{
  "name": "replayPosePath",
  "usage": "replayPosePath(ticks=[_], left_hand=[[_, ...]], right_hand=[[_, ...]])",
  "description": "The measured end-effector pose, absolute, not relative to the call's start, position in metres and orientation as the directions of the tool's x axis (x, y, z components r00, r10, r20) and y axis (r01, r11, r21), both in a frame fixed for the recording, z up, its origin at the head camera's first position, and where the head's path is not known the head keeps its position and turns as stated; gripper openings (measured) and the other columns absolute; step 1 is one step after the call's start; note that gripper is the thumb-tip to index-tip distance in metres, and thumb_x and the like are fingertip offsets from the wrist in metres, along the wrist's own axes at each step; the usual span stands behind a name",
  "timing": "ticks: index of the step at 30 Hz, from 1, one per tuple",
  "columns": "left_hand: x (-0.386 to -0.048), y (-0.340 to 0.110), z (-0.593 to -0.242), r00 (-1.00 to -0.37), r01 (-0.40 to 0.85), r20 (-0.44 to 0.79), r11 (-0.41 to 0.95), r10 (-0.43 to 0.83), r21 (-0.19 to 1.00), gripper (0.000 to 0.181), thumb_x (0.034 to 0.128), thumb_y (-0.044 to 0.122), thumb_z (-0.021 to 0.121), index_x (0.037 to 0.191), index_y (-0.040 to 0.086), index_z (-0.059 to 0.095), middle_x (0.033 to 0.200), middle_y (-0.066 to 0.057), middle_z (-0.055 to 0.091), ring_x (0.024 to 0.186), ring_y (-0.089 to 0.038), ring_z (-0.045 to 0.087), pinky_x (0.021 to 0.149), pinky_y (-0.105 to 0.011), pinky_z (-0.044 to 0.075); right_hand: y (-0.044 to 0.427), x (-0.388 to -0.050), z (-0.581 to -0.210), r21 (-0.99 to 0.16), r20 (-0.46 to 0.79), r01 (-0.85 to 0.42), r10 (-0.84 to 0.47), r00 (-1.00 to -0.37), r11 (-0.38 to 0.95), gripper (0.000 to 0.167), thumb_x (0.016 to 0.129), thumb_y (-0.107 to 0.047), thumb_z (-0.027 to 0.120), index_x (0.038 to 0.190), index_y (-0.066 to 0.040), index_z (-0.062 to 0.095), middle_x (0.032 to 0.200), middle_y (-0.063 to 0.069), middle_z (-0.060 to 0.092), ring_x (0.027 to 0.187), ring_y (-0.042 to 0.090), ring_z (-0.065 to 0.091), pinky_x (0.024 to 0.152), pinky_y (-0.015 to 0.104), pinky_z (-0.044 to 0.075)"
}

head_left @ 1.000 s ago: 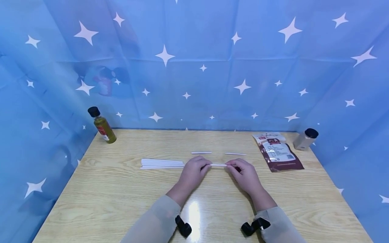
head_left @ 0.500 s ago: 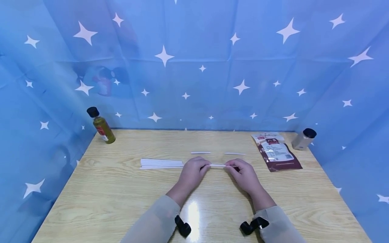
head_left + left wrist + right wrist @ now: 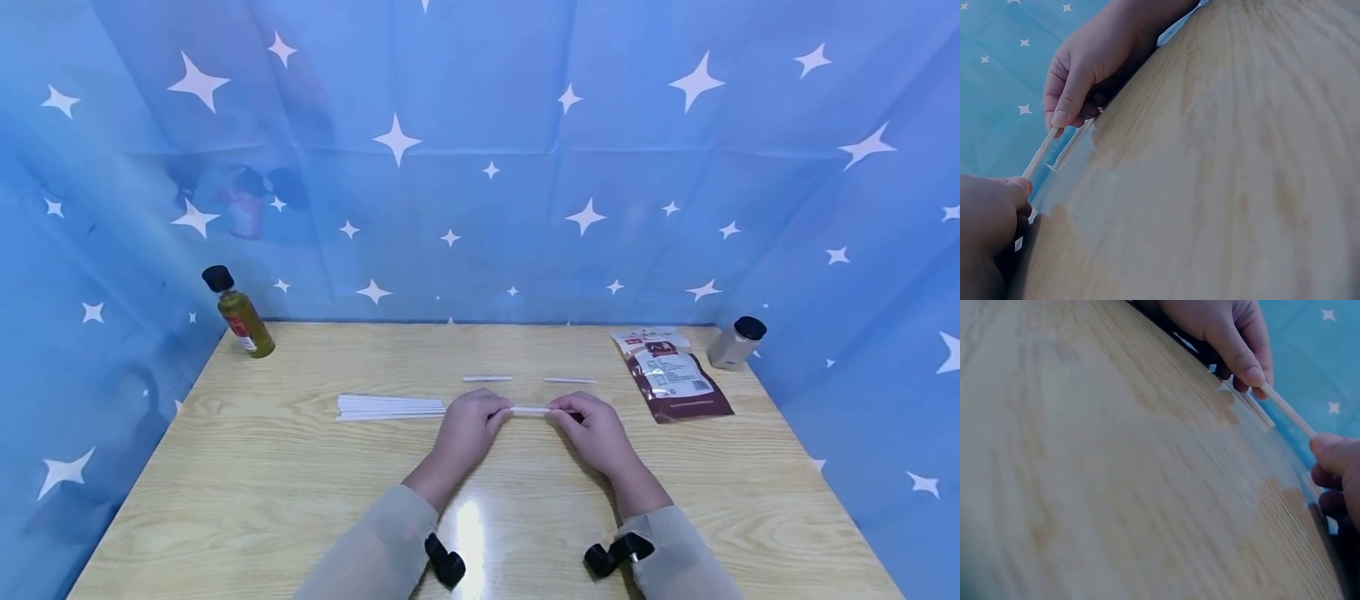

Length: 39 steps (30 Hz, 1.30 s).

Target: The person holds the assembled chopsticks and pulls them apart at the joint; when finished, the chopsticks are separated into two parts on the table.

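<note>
Pinching the stick (image 3: pixel 529 409) by its two ends, you leave only its middle bare between your hands, and the chief risk lies there: it could bow or crease if you push inward, since it looks slender and nothing visibly braces its span. A slip is also possible, likely from a slack or uneven pinch, as each grip appears to cover little more than the tip. Your left hand (image 3: pixel 470 425) sits right beside the near end of the pile (image 3: pixel 390 407); a leftward swing of the knuckles could fan or scatter those strips. The two loose pieces, one left (image 3: pixel 487 378) and one right (image 3: pixel 570 381), lie just beyond your fingers on the table (image 3: pixel 300 500) and could be knocked askew by a forward reach. As to the hands: your left is closed, thumb and forefinger clamping the stick's left end; your right hand (image 3: pixel 592 427) mirrors it at the right end, the thumb pressed against the finger, with no gap seen at either pinch. The stick runs level from hand to hand, in front of the loose pieces; whether it touches the wood cannot be told. The pouch (image 3: pixel 675 375) stands clear of your right hand.
</note>
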State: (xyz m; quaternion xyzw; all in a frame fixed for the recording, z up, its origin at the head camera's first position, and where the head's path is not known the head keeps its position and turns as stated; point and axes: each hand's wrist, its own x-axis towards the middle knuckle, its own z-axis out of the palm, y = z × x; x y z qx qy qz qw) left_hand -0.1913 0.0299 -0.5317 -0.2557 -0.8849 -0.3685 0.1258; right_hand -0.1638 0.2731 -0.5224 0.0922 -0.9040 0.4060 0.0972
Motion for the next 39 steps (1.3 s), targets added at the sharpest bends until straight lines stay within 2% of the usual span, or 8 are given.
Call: replayPosePath(ticks=[12, 23, 32, 35, 39], left_hand=[[-0.194, 0.032, -0.533, -0.85, 0.527, 0.395, 0.589, 0.349, 0.612, 0.011, 0.0986, 0.019, 0.08, 0.106, 0.013, 0.086, 0.101, 0.0, 0.079, 0.096, -0.016, 0.075, 0.088, -0.031, 0.06], [-0.197, 0.027, -0.532, -0.853, 0.521, 0.365, 0.571, 0.372, 0.635, 0.011, 0.0993, 0.019, 0.079, 0.106, 0.013, 0.086, 0.1, -0.001, 0.078, 0.095, -0.016, 0.074, 0.087, -0.032, 0.06], [-0.198, 0.027, -0.533, -0.854, 0.516, 0.335, 0.555, 0.399, 0.653, 0.011, 0.1009, 0.021, 0.077, 0.104, 0.016, 0.087, 0.1, 0.002, 0.077, 0.096, -0.014, 0.073, 0.087, -0.03, 0.059], [-0.198, 0.026, -0.534, -0.853, 0.517, 0.339, 0.547, 0.397, 0.659, 0.012, 0.1013, 0.021, 0.077, 0.105, 0.016, 0.087, 0.102, 0.002, 0.077, 0.098, -0.015, 0.073, 0.088, -0.03, 0.059], [-0.199, 0.024, -0.535, -0.862, 0.504, 0.365, 0.535, 0.35, 0.678, 0.012, 0.1001, 0.017, 0.078, 0.107, 0.012, 0.086, 0.103, -0.002, 0.078, 0.1, -0.018, 0.074, 0.09, -0.033, 0.06]], right_hand=[[0.275, -0.166, -0.522, -0.718, 0.202, -0.2, -0.076, -0.977, 0.667, 0.005, 0.101, -0.02, 0.077, 0.102, -0.02, 0.082, 0.098, -0.007, 0.074, 0.087, 0.015, 0.064, 0.078, 0.035, 0.053], [0.276, -0.169, -0.523, -0.727, 0.202, -0.216, -0.097, -0.974, 0.652, 0.006, 0.101, -0.017, 0.077, 0.102, -0.019, 0.083, 0.096, -0.008, 0.074, 0.088, 0.016, 0.065, 0.08, 0.037, 0.053], [0.281, -0.168, -0.525, -0.71, 0.231, -0.252, -0.121, -0.965, 0.658, 0.008, 0.102, -0.021, 0.076, 0.104, -0.021, 0.084, 0.1, -0.008, 0.075, 0.095, 0.017, 0.069, 0.086, 0.045, 0.055], [0.284, -0.169, -0.526, -0.707, 0.243, -0.26, -0.119, -0.963, 0.658, 0.009, 0.102, -0.02, 0.076, 0.105, -0.019, 0.084, 0.101, -0.006, 0.075, 0.095, 0.019, 0.07, 0.086, 0.044, 0.056], [0.296, -0.168, -0.527, -0.71, 0.263, -0.238, -0.065, -0.963, 0.663, 0.01, 0.102, -0.017, 0.076, 0.107, -0.015, 0.084, 0.103, -0.002, 0.077, 0.099, 0.019, 0.07, 0.088, 0.036, 0.056]])
